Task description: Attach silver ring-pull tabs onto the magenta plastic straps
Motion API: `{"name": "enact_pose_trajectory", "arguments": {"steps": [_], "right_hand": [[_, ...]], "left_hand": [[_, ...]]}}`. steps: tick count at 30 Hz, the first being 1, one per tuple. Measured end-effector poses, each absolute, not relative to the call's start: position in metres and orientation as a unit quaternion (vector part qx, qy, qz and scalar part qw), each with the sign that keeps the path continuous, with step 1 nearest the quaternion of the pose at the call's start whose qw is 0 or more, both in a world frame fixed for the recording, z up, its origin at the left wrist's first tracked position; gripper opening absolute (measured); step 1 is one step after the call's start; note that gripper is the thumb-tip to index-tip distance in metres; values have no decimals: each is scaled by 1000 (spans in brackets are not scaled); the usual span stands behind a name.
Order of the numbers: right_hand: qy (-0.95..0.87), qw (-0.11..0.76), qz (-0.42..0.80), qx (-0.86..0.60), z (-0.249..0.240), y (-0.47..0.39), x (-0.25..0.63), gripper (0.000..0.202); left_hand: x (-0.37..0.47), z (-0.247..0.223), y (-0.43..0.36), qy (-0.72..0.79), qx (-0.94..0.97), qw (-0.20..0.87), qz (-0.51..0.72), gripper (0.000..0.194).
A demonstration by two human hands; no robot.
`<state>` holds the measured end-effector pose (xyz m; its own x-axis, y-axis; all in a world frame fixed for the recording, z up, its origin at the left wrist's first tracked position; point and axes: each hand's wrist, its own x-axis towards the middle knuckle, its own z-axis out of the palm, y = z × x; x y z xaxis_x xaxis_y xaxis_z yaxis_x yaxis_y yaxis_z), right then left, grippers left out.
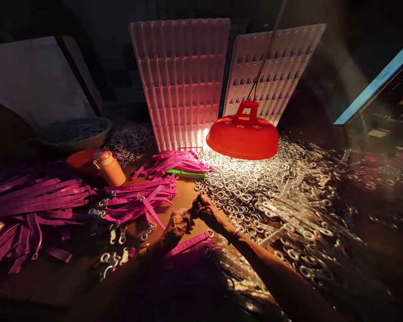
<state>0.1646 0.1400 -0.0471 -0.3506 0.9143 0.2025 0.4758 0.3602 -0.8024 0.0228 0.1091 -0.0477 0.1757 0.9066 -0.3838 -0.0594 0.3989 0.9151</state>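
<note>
Just in front of the lamp's pool of light, my left hand (177, 223) and my right hand (211, 211) meet with fingers curled in. Whatever is between the fingertips is too dark and small to make out. A bundle of pink straps (144, 197), some with metal rings at their ends, lies left of my left hand. Another pink strap (191, 243) rests below my hands. To the right, loose metal rings (233, 188) spread close to my right hand. Linked metal pieces (289, 210) are heaped beyond my right forearm.
A red lamp shade (243, 136) hangs low over the rings. Two ribbed panels (184, 85) stand behind. An orange bottle (109, 167), a green strip (186, 173), a basin (97, 138) and more pink straps (36, 197) are on the left.
</note>
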Motion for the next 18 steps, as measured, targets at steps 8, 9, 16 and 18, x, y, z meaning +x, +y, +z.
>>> {"name": "enact_pose_trajectory", "arguments": {"steps": [8,9,16,18], "right_hand": [[-868,171,263,-385,20,77,180,24],[-872,162,254,-386,24,63,182,27],[-817,101,345,-451,7,-1,186,20],[-794,106,378,-464,-1,-7,185,21]], "left_hand": [[-7,27,80,482,448,705,262,30],[-9,31,75,481,455,711,238,30],[-6,20,27,449,422,762,198,49],[-6,18,14,433,411,780,187,51]]}}
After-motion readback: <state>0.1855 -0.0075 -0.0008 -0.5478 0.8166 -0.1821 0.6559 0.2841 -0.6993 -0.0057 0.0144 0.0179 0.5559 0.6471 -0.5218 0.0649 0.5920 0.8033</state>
